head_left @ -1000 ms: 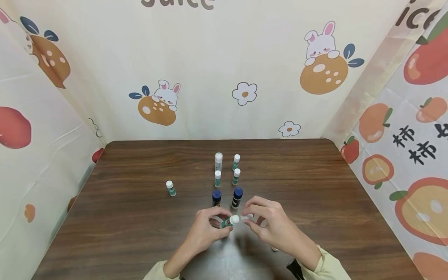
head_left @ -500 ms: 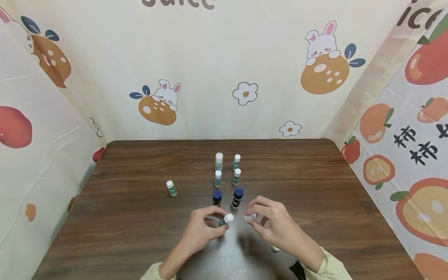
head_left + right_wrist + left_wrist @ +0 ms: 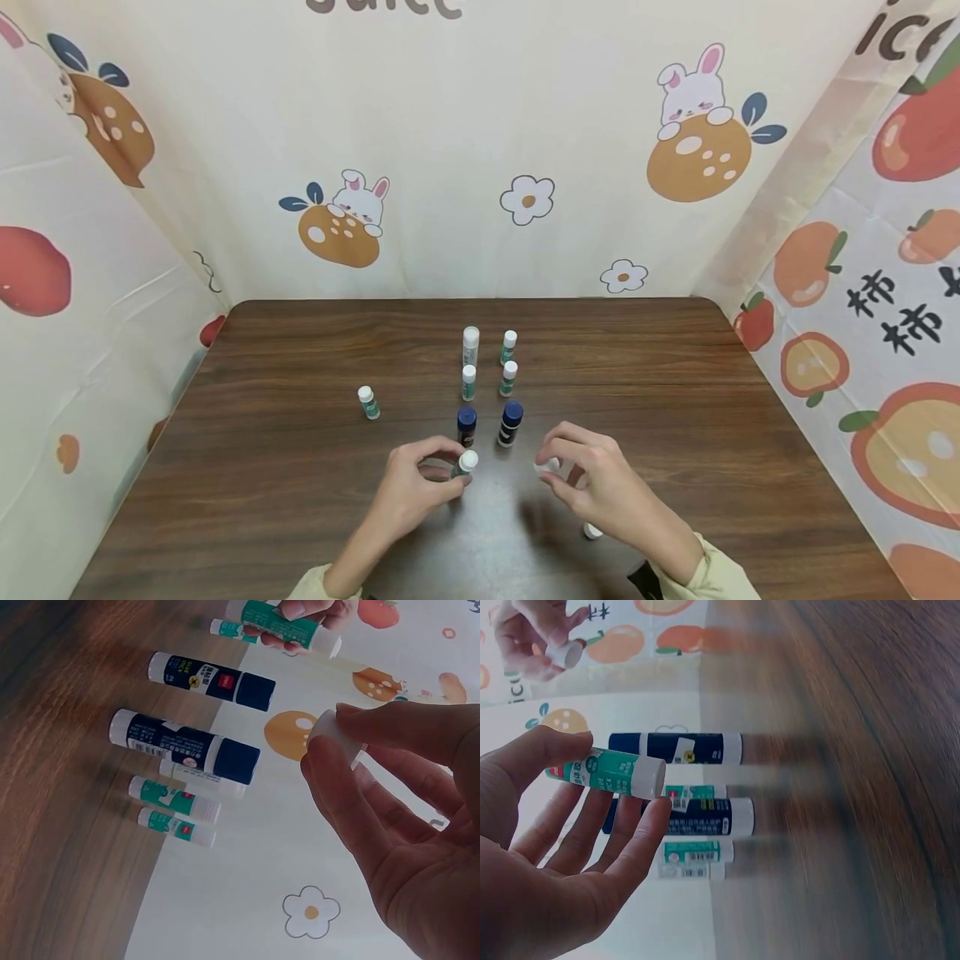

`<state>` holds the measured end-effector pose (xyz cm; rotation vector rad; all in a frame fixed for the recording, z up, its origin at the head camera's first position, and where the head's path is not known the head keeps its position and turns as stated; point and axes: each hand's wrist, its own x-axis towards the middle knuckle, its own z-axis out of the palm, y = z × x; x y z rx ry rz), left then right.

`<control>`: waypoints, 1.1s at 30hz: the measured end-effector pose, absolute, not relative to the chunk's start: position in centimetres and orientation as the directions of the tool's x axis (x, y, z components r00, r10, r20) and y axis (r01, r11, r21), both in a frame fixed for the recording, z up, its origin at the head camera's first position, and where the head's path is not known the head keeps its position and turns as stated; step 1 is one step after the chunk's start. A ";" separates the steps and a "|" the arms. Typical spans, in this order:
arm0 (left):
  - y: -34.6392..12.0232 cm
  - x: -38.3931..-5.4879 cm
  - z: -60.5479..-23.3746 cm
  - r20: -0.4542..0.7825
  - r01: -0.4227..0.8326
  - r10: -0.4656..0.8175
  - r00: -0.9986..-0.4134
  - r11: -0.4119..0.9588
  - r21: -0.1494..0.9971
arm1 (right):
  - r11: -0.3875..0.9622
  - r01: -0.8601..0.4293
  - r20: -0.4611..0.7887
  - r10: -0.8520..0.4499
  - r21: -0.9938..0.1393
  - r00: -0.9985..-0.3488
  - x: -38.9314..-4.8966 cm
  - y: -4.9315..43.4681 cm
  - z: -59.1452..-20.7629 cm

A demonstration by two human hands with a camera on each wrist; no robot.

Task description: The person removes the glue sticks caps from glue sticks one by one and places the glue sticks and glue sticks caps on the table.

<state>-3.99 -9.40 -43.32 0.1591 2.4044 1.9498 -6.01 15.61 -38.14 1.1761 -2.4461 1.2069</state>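
My left hand point(image 3: 408, 492) holds a small green-labelled glue stick point(image 3: 607, 772) between thumb and fingers, white top up and slightly tilted. It is above the table, just in front of the two blue-capped glue sticks. To the right, apart from it, my right hand point(image 3: 596, 471) pinches a small white cap point(image 3: 337, 740) between thumb and fingertips. Part of the cap is hidden behind the fingers. One blue-capped glue stick point(image 3: 510, 423) and another blue-capped glue stick point(image 3: 467, 425) stand upright close beyond the hands.
Behind the blue pair stand two green glue sticks on the right, a green glue stick point(image 3: 468, 383) and a larger white-capped stick point(image 3: 470, 346). Another green glue stick point(image 3: 368, 402) stands farther left. A white-ended object point(image 3: 592, 531) is partly hidden by my right forearm. Printed curtains enclose the wooden table point(image 3: 637, 358).
My left hand has moved left with the green glue stick, and my right hand has drifted slightly right with the white cap, so the gap between them has widened. The standing glue sticks remain in place.
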 end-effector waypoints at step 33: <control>-13.3 -4.8 -44.3 -0.068 -0.106 -0.162 -0.984 0.240 0.965 | 0.477 -0.637 0.389 -0.521 -0.605 -0.760 -6.5 18.5 -41.6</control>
